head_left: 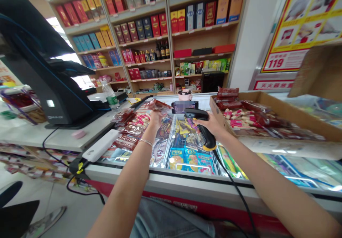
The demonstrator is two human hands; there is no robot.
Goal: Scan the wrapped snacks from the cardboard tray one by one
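Note:
My left hand (pixel 156 119) is raised over the freezer's glass top and shut on a red-and-clear snack packet (pixel 159 106). My right hand (pixel 211 124) grips a black handheld barcode scanner (pixel 204 133) with a yellow base, its head pointing towards the packet. A black cord (pixel 235 191) runs down from the scanner over the freezer's front edge. A thin silver bracelet (pixel 146 142) circles my left wrist. Just behind the packet, a phone (pixel 185 107) stands with its screen blurred out.
A chest freezer (pixel 187 174) full of packaged food lies under my arms. A cardboard tray (pixel 235 104) of red-wrapped snacks sits on the right, with more packets (pixel 128 131) on the left. A black till terminal (pixel 45 88), a pink mug (pixel 185 94) and a water bottle (pixel 110 96) stand nearby. Bottle and box shelves (pixel 144 35) fill the back.

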